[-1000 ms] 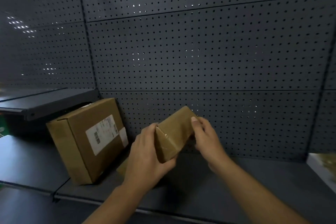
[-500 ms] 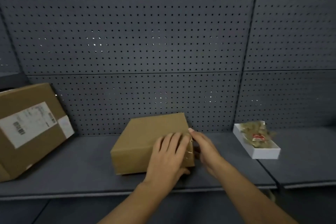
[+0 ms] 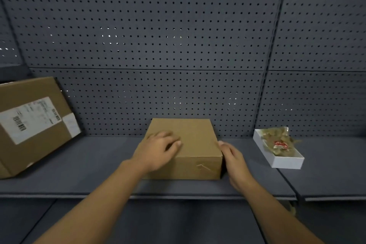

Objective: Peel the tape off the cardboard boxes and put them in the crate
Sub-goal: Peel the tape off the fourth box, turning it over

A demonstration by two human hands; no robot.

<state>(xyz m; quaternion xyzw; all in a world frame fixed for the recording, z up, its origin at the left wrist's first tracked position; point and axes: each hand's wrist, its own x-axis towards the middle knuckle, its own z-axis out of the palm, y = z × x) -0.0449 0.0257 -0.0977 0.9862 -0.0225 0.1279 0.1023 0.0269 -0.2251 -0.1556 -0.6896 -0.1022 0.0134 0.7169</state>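
Observation:
A small plain cardboard box lies flat on the grey shelf, in the middle. My left hand rests on its top near the left edge, fingers loosely bent and blurred. My right hand touches the box's right side at the near corner. A short scrap of tape shows on the box's front face. A larger cardboard box with a white shipping label leans at the left. No crate is in view.
A white tray holding crumpled peeled tape sits on the shelf to the right. A grey pegboard wall stands behind. The shelf's front edge runs just below the box, with a seam between shelf sections at the right.
The small box came down from my hands onto the shelf and now lies flat. My left hand slid left across its top; my right hand moved to its right side.

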